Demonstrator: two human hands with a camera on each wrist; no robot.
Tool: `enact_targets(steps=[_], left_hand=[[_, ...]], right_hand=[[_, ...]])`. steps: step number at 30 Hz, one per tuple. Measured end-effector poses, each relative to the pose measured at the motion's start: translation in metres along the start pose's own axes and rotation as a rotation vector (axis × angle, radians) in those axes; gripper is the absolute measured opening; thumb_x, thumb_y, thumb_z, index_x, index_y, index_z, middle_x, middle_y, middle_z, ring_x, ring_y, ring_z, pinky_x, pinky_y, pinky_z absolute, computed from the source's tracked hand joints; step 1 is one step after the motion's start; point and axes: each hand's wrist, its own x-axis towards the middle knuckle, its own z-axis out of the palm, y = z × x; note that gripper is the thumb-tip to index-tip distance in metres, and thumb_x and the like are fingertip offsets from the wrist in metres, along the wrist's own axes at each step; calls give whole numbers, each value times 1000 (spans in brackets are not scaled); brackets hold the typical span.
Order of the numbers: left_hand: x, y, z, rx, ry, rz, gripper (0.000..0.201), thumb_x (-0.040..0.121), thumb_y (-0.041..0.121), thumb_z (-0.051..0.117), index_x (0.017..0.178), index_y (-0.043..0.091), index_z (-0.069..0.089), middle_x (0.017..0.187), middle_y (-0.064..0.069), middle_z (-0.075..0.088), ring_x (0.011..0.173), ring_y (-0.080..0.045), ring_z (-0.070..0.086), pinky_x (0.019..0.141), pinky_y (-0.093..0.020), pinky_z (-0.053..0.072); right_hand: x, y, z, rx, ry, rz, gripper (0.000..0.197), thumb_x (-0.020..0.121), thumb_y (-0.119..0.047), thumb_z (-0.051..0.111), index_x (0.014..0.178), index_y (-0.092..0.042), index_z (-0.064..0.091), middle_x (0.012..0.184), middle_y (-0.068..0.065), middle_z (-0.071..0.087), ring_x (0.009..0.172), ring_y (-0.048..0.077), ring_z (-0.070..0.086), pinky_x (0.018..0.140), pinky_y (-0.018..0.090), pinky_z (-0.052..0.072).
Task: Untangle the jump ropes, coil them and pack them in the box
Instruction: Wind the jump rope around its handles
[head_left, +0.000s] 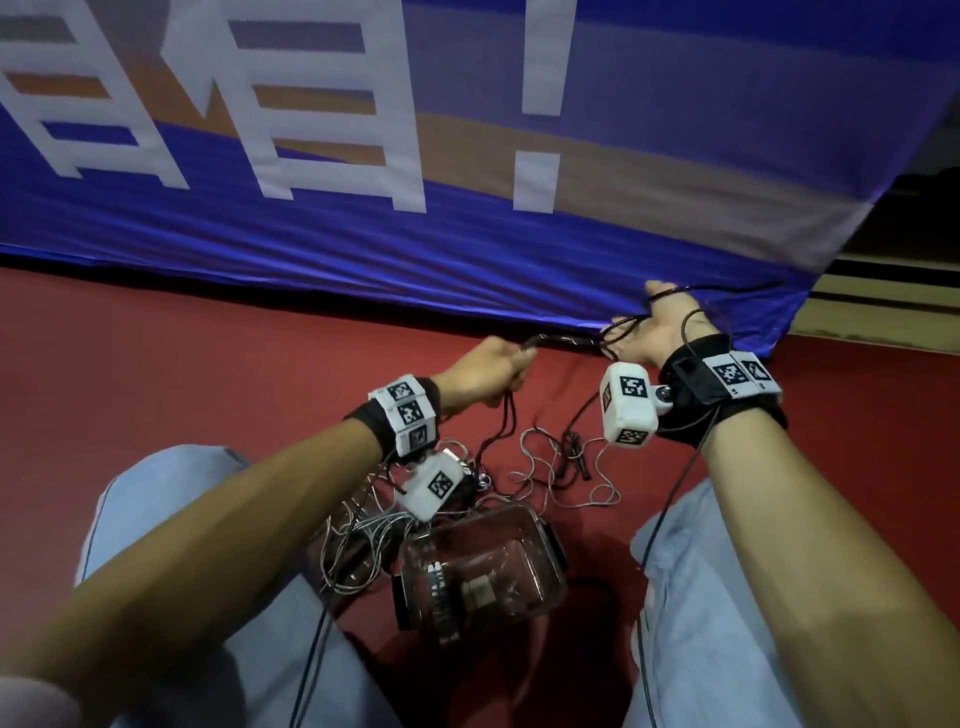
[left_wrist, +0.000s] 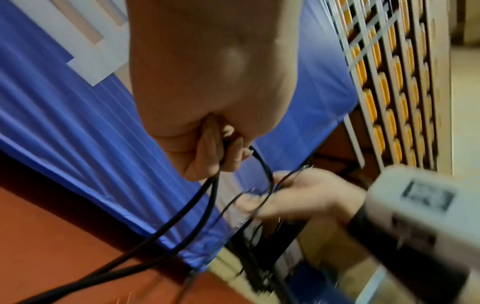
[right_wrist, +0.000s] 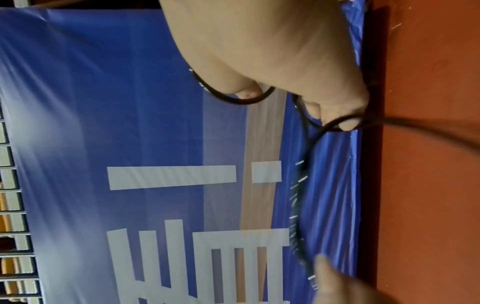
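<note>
My left hand (head_left: 488, 369) grips strands of a black jump rope (head_left: 561, 340) in a fist; the left wrist view shows its fingers (left_wrist: 221, 152) curled round the cord (left_wrist: 182, 209). The rope runs taut to my right hand (head_left: 649, 332), held higher and further right. There it is looped round the thumb and curled fingers, as the right wrist view shows with the hand (right_wrist: 285, 61) and loops (right_wrist: 233, 100). More rope hangs from the left fist to a tangle (head_left: 561, 467) on the red floor. A clear plastic box (head_left: 519, 597) lies between my knees, beside pale tangled ropes (head_left: 358, 540).
A blue banner (head_left: 467, 249) with white characters hangs just beyond the hands, and its lower edge meets the red floor (head_left: 208, 364). My knees in light-blue trousers (head_left: 156, 493) flank the box. A rack of orange items (left_wrist: 389, 82) stands to the right of the banner.
</note>
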Motion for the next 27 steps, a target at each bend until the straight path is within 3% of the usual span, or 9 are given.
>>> enact_targets(steps=[2, 4, 7, 10, 13, 16, 19, 24, 27], left_hand=[[1, 24, -6, -209, 24, -5, 40, 107, 34, 42, 70, 20, 46, 55, 5, 35, 45, -9, 25, 42, -19, 23], [0, 44, -14, -414, 21, -5, 40, 108, 32, 40, 70, 20, 43, 54, 7, 28, 44, -7, 18, 39, -19, 18], [1, 61, -24, -705, 7, -25, 39, 109, 31, 36, 72, 20, 40, 53, 7, 26, 39, -5, 15, 35, -18, 16], [3, 72, -25, -926, -11, -23, 40, 109, 31, 34, 72, 18, 40, 51, 6, 27, 36, -6, 17, 34, -19, 17], [5, 81, -26, -1068, -42, -13, 40, 110, 31, 34, 73, 17, 41, 51, 6, 29, 34, -7, 19, 33, -18, 20], [2, 90, -24, -1118, -55, 23, 41, 110, 32, 34, 73, 16, 42, 51, 5, 33, 34, -6, 20, 35, -18, 22], [0, 92, -23, -1099, -65, 64, 41, 110, 34, 34, 74, 15, 43, 54, 4, 36, 36, -6, 20, 40, -17, 24], [-2, 94, -27, -1073, -72, 156, 41, 110, 34, 33, 75, 14, 42, 57, 3, 39, 44, -8, 12, 44, -17, 25], [-3, 93, -36, -1077, -33, 192, 41, 110, 35, 33, 76, 13, 43, 60, 2, 40, 40, -5, 20, 42, -17, 27]], right_hand=[[9, -8, -7, 29, 69, 15, 53, 95, -43, 52, 143, -20, 51, 128, -9, 59, 115, 6, 59, 88, 25, 46], [12, -13, -7, 19, 142, -28, 74, 90, -35, 51, 155, -5, 35, 162, 2, 35, 144, 21, 41, 105, 38, 42], [-4, -6, -2, -161, 143, -145, 62, 96, -35, 37, 138, 9, 52, 157, 19, 41, 140, 34, 45, 107, 46, 42], [-21, 2, 2, -382, 85, -240, 70, 106, -39, 16, 107, 6, 70, 135, 22, 61, 117, 32, 62, 97, 43, 47], [-34, 11, 1, -748, 54, -284, 72, 107, -35, 14, 92, 7, 70, 93, 20, 76, 73, 25, 75, 72, 31, 57], [-34, 29, 0, -1140, 47, -228, 69, 110, -31, 16, 74, 7, 60, 49, 12, 65, 35, 16, 61, 40, 16, 38], [-27, 43, 2, -1272, -59, -257, 59, 109, -26, 22, 77, 0, 64, 60, 9, 71, 48, 17, 67, 50, 20, 40], [-35, 60, 17, -1157, -323, -495, 35, 109, -11, 31, 124, -6, 62, 107, 3, 65, 93, 15, 62, 65, 15, 45], [-40, 72, 21, -1073, -444, -411, 40, 112, -24, 27, 114, -2, 60, 105, 18, 72, 90, 31, 71, 68, 24, 47]])
